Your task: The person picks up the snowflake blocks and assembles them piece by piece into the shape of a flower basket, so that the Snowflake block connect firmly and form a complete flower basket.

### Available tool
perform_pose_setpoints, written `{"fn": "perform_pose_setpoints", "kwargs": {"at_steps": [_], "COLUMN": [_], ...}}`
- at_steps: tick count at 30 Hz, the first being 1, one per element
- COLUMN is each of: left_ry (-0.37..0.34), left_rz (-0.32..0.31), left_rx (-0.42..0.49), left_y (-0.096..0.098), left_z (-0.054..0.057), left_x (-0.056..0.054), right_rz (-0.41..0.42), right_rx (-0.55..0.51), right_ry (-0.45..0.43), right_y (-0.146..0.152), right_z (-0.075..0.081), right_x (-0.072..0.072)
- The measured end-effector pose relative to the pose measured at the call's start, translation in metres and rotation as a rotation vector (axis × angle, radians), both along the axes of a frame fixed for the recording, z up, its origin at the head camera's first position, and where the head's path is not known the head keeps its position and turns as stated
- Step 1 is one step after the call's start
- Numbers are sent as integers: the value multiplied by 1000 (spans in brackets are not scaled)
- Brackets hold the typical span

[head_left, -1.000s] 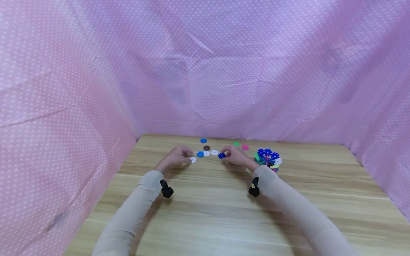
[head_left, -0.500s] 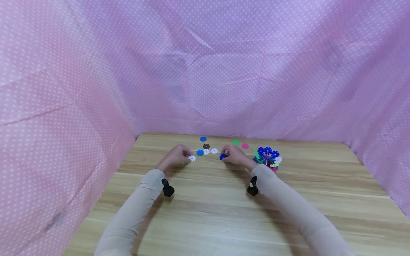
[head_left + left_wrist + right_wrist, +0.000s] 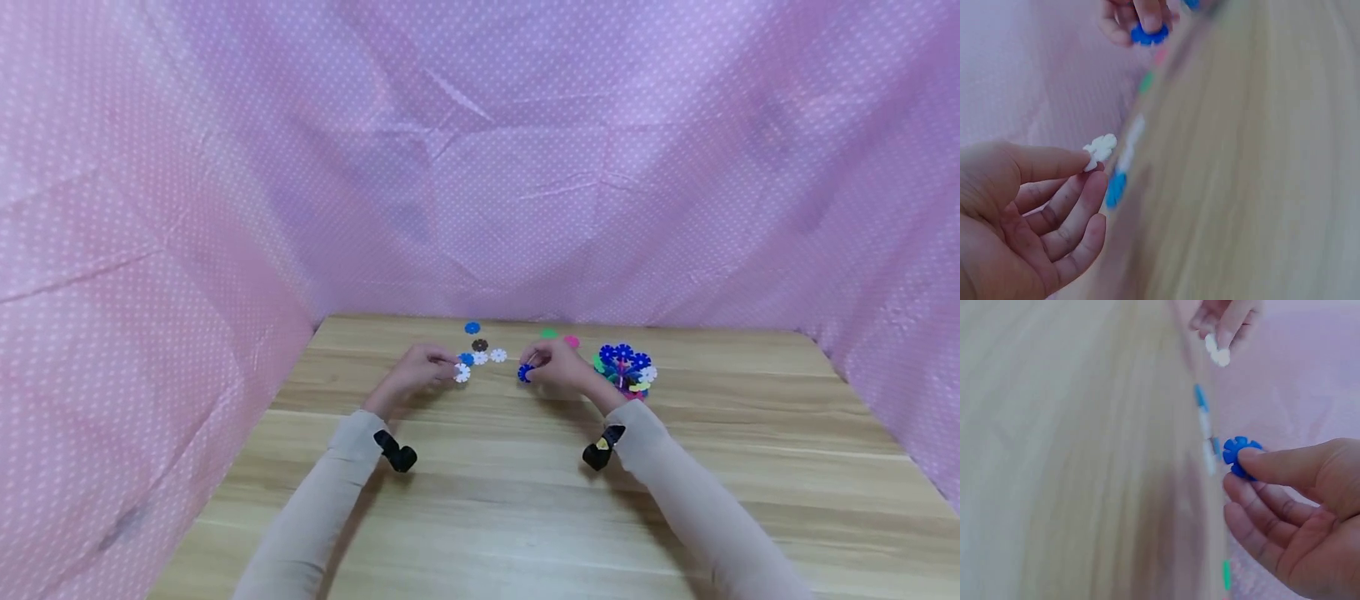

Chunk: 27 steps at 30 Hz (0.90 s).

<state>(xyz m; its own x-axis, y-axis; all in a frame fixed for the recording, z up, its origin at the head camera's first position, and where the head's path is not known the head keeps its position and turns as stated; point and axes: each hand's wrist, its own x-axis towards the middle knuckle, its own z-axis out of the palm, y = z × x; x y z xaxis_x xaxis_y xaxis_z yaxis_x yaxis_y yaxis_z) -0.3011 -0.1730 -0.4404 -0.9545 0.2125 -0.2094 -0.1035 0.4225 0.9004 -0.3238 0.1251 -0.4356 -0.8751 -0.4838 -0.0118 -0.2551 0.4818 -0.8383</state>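
Observation:
My left hand [image 3: 420, 368] pinches a white flower-shaped plastic disc [image 3: 1102, 150] between thumb and fingers, above the table. A dark blue flower-shaped disc [image 3: 1239, 455] is held the same way by my right hand [image 3: 558, 365], thumb flat on its face. The two discs are apart, facing each other across a short gap. Behind them lie two loose white discs, one of them [image 3: 498, 355], a lighter blue disc [image 3: 1116, 190] and a brown disc [image 3: 480, 344]. The left hand partly covers that lighter blue disc in the head view.
Another blue disc [image 3: 472, 327] lies near the back edge. Green [image 3: 549, 333] and pink [image 3: 572, 342] discs sit behind the right hand. A built cluster of joined discs [image 3: 625, 371] stands right of the right hand. Pink dotted cloth [image 3: 480, 208] surrounds the wooden table [image 3: 480, 500].
The dark blue disc has been raised and turned upright in my right hand. My left hand has shifted slightly right with the white disc, which is now tilted up more.

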Motion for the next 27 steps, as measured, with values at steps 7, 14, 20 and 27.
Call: {"fn": "perform_pose_setpoints", "kwargs": {"at_steps": [7,14,20,27], "left_ry": [-29,-48,-38,-42], "left_rz": [42,73,109,134], "left_rx": [168,290,388,394], "left_y": [29,62,80,86], "left_z": [13,32,38,42], "left_x": [-1,0,0,1], "right_rz": [-75,-96,-126,-135], "right_rx": [-212,-317,-316,-308], "right_ry": [78,149,196,190], "right_y": [0,2,4,4], "right_z": [15,40,42,49], "right_x": [7,16,13,18]}}
